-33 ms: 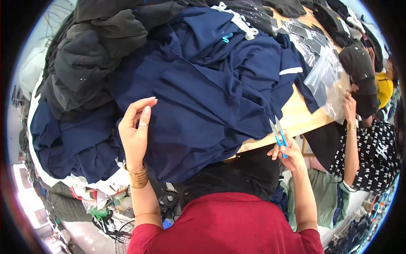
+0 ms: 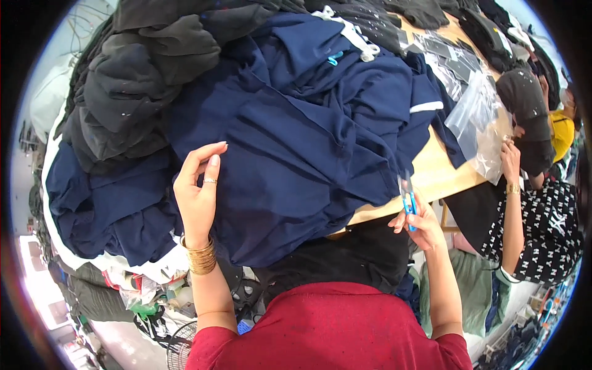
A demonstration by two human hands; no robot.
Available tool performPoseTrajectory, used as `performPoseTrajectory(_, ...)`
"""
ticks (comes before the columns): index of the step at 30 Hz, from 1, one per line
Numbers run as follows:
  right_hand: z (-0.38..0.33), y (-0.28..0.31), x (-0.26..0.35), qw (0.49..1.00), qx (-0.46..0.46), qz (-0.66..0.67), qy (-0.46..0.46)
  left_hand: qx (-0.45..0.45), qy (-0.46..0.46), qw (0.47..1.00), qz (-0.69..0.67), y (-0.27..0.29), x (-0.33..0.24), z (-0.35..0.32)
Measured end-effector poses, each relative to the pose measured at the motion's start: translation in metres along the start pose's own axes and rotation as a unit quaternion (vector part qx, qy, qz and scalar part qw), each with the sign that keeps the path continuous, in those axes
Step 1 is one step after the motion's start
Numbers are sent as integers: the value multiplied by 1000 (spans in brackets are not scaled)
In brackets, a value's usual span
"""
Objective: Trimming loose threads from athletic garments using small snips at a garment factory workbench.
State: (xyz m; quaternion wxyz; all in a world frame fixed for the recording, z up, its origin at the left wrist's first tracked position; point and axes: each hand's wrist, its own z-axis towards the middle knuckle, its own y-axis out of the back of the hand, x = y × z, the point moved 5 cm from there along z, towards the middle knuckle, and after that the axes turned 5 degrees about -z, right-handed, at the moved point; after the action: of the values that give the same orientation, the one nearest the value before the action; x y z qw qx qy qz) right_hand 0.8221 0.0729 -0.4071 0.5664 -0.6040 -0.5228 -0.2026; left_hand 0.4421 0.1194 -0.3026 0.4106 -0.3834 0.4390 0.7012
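Observation:
Spread before me is a large navy garment (image 2: 277, 154), rumpled and lying over the table edge. Over its left part hovers my left hand (image 2: 198, 179), thumb apart from the bent fingers, with nothing visible between them. My right hand (image 2: 422, 222) grips a pair of blue-handled thread snips (image 2: 409, 206) by the table's near edge. The blades point away from me and look blurred, apart from the cloth or just at its border; I cannot tell which. A light-blue clip-like piece (image 2: 335, 58) lies on the navy cloth further back.
Dark grey garments (image 2: 129, 86) are heaped at the left. A white drawstring-like strip (image 2: 351, 34) lies at the back. Clear plastic bags (image 2: 475, 117) cover part of the wooden table (image 2: 441, 166). At the right, a co-worker's hand (image 2: 510, 160) touches a bag.
The snips' blades, spread apart before, have come closer together. My left hand stays in almost the same place.

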Motion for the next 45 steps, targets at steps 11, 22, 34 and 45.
performPoseTrajectory(11,116,-43,15,945,-232,-225,56,162,-76,984,-3,-98,-31,13)
performPoseTrajectory(22,77,-90,-2,981,-156,88,75,185,334,795,-472,-154,27,-68)
performPoseTrajectory(34,1,-40,125,902,-212,78,368,-23,-134,940,315,-25,20,1)
performPoseTrajectory(45,-35,49,178,902,-190,57,382,274,-132,947,-102,-78,-39,-96)
